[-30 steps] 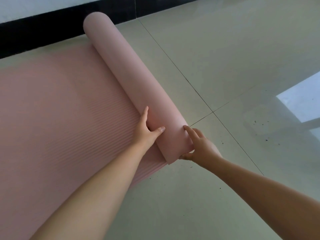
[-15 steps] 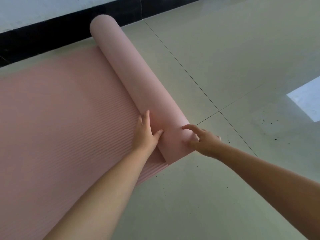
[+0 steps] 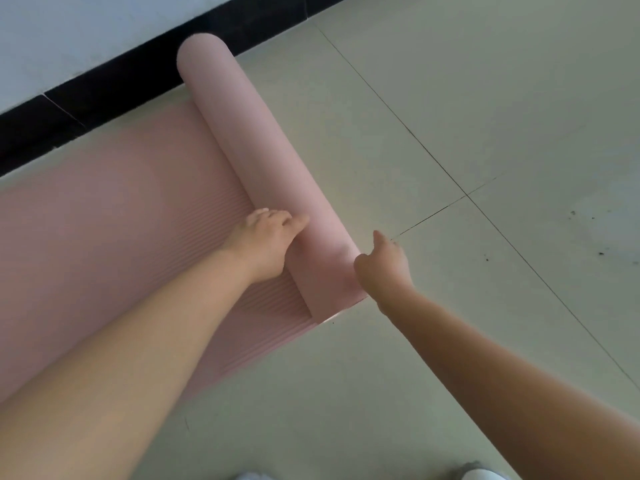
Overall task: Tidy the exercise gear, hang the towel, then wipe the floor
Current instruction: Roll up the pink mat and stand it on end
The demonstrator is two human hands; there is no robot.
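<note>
A pink exercise mat (image 3: pixel 104 237) lies flat on the floor at left. Its right part is wound into a thick roll (image 3: pixel 263 161) that runs from the black skirting down to the near edge. My left hand (image 3: pixel 263 244) presses against the roll's left side where it meets the flat mat, with the thumb lying on the roll. My right hand (image 3: pixel 384 265) touches the roll's right side close to its near end. One finger points up and the others are hidden. No towel is in view.
Pale floor tiles (image 3: pixel 485 116) with dark grout lines stretch to the right, with dark specks of dirt (image 3: pixel 588 237) on them. A black skirting (image 3: pixel 104 88) and white wall run along the back. My shoe tips (image 3: pixel 481 474) show at the bottom edge.
The roll has turned a little further left over the flat mat. My left hand's fingers have bent against it. My right hand has slid off the roll's end to its right side.
</note>
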